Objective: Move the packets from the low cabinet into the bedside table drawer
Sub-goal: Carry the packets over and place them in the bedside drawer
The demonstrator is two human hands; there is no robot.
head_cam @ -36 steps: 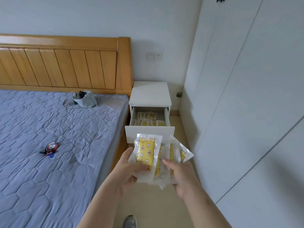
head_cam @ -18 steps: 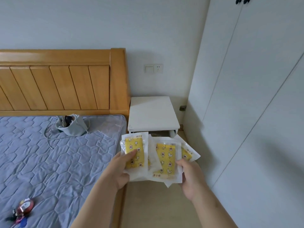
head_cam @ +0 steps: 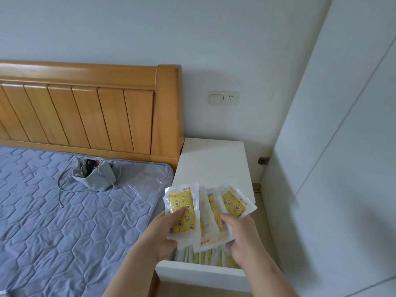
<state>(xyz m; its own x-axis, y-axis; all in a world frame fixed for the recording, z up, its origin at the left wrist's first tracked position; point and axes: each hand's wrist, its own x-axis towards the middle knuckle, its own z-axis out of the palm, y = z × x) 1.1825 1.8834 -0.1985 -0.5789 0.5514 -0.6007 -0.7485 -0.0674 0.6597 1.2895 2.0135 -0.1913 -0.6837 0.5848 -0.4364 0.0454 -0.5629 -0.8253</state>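
we see fan of packets held over open drawer of bedside table. left hand pinches leftmost packet, thumb on yellow face. right hand grips other packets, fingers curled round lower edges. more packets stand inside drawer. grey pouch lies on bed, near wooden headboard.

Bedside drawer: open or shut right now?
Open. The drawer is pulled out from the bedside table; its inside is exposed, with yellow packets standing in it.
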